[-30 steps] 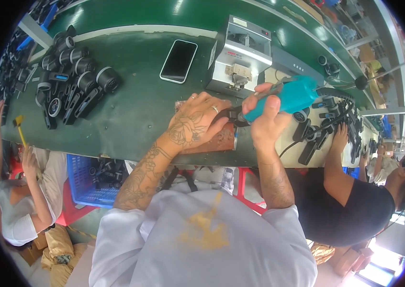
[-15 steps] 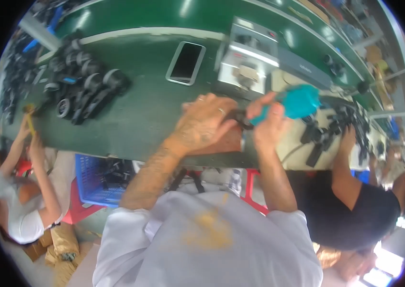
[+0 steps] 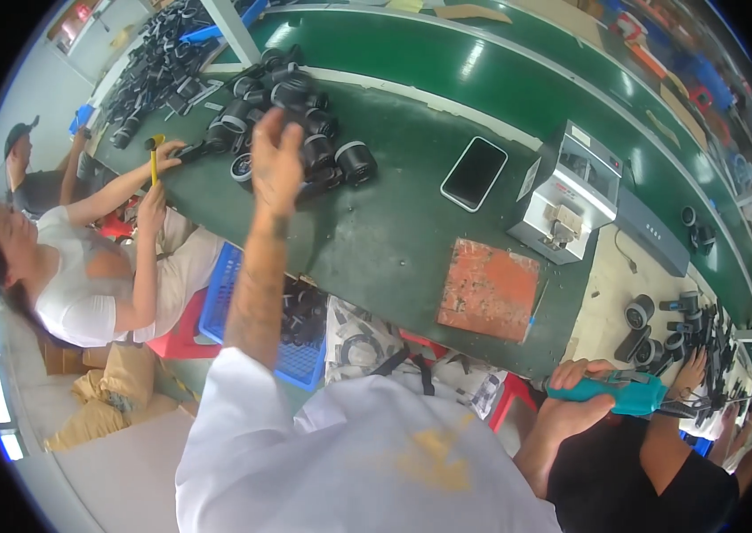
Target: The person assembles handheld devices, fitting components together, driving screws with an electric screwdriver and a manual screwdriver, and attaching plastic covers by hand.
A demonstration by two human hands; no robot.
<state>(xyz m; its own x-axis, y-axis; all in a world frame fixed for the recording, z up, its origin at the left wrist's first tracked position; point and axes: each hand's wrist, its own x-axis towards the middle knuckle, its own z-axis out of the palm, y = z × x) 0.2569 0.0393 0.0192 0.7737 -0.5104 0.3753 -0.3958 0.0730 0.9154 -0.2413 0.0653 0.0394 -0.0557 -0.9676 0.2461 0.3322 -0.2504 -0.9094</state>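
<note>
My left hand (image 3: 276, 169) is stretched out over a pile of black cylindrical parts (image 3: 318, 153) with grey rims at the far left of the bench. Its fingers are apart and somewhat blurred, with nothing visible between them. Just beyond the fingertips is one blurred black part (image 3: 294, 91); whether it touches the hand I cannot tell. Low on the right, my right hand (image 3: 576, 409) is wrapped round a teal power screwdriver (image 3: 634, 393), held sideways off the bench's front edge. A worn reddish square plate (image 3: 489, 289) lies on the green bench between my hands.
A phone (image 3: 475, 174) and a silver-grey machine (image 3: 567, 195) stand behind the plate. To the left, a person (image 3: 74, 266) holds a yellow-headed hammer (image 3: 155, 155). A blue crate (image 3: 300, 364) sits below the bench edge. Another person's arm (image 3: 687, 373) reaches among black parts at right.
My left hand has gone from the plate, where it held a dark part, to the pile at left. My right hand has drawn the screwdriver down and right. The view has swung.
</note>
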